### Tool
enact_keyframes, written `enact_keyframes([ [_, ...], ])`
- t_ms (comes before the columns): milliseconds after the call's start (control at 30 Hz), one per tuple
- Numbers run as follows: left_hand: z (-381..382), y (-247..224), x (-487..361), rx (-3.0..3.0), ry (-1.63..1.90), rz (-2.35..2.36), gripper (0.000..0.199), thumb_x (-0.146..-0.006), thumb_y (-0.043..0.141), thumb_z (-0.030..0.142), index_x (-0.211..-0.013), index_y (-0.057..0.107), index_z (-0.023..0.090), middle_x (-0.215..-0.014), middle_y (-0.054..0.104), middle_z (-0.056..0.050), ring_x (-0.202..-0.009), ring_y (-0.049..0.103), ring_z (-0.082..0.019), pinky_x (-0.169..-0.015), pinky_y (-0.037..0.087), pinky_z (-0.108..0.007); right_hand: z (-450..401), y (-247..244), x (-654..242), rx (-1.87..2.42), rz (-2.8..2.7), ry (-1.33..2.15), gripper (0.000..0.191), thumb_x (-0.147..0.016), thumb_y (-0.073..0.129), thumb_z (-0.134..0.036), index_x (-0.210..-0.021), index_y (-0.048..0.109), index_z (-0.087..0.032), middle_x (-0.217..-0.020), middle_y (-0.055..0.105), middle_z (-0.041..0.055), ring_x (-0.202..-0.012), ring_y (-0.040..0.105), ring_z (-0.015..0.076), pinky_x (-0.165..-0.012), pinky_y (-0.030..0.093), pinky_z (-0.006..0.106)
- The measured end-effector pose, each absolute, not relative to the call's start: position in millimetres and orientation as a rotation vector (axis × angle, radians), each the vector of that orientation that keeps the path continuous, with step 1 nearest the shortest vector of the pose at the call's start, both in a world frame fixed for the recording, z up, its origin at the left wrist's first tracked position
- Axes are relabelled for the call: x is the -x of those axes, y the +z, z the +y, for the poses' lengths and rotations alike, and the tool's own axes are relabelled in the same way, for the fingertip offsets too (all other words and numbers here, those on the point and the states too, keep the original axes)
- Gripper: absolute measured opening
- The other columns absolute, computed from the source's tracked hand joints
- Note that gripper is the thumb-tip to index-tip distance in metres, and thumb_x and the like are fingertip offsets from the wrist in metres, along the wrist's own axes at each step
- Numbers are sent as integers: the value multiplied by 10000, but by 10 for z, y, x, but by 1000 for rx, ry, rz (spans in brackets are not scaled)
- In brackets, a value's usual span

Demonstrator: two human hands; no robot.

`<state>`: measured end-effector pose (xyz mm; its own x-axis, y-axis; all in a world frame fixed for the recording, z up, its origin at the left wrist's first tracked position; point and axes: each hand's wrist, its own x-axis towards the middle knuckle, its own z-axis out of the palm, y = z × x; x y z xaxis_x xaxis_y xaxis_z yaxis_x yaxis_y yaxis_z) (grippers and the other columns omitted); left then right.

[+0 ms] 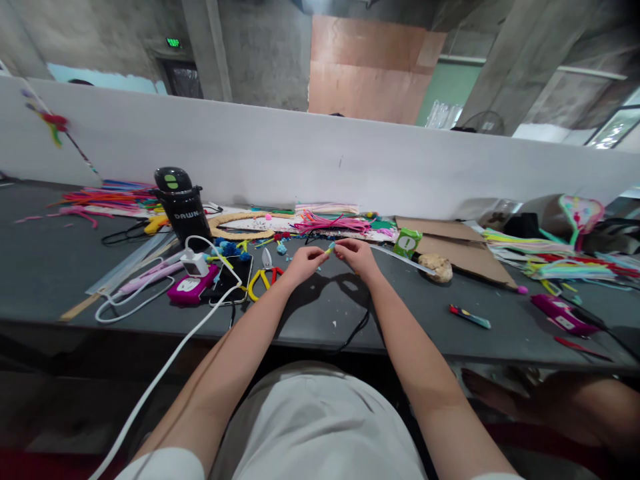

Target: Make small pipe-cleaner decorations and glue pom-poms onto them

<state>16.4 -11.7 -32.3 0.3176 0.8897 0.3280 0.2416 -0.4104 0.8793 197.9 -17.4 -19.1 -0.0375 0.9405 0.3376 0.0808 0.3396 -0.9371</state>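
Note:
Above the middle of the dark table, my left hand and my right hand meet at a small yellow and light blue piece. Fingertips of both hands pinch it, the left ones at its yellow end and the right ones at its blue end. Its exact shape is too small to tell. Left of my left hand lie pliers with yellow and red handles. Beyond my hands is a bundle of pink pipe cleaners.
A black bottle, a white charger with a cable and a purple power block stand at left. To the right are a green box, a tan lump, cardboard and a cutter. Someone's bare leg shows lower right.

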Motion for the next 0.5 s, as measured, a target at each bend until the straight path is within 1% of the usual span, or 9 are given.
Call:
enact_keyframes([
  [133,-109,-320,-149,-1822,1084,991,480,-730,586,574,-815,695,115,-558,510,16,-532,412,-99,-511,319,-228,-188,-145,-1990,995,-1410,914,258,-669,653,-291,-898,713,-187,-780,695,34,-679,622,157,-668,515,303],
  [267,-88,-313,-129,-1785,1035,943,430,-759,559,533,-818,672,122,-501,407,45,-481,343,-81,-471,272,-220,-220,-104,-2008,900,-1513,907,358,-645,652,-234,-999,702,-214,-957,696,45,-835,642,182,-735,521,311],
  [367,-92,-286,-112,-1764,1015,912,398,-763,561,521,-779,649,133,-492,378,52,-469,327,-76,-463,254,-221,-229,-107,-2031,873,-1613,923,409,-659,677,-248,-1068,686,-227,-1052,684,54,-891,637,186,-800,515,327],
  [433,-112,-258,-100,-1761,1009,901,398,-765,561,527,-761,637,137,-496,373,52,-473,329,-76,-466,253,-221,-230,-117,-2047,873,-1651,937,424,-677,694,-284,-1096,676,-225,-1054,682,57,-883,633,184,-792,519,329],
  [500,-140,-228,-89,-1766,1009,898,405,-763,564,536,-759,631,137,-505,371,51,-481,329,-76,-469,254,-220,-235,-119,-2062,876,-1658,959,425,-695,706,-332,-1102,672,-217,-1016,683,59,-857,628,181,-752,527,322],
])
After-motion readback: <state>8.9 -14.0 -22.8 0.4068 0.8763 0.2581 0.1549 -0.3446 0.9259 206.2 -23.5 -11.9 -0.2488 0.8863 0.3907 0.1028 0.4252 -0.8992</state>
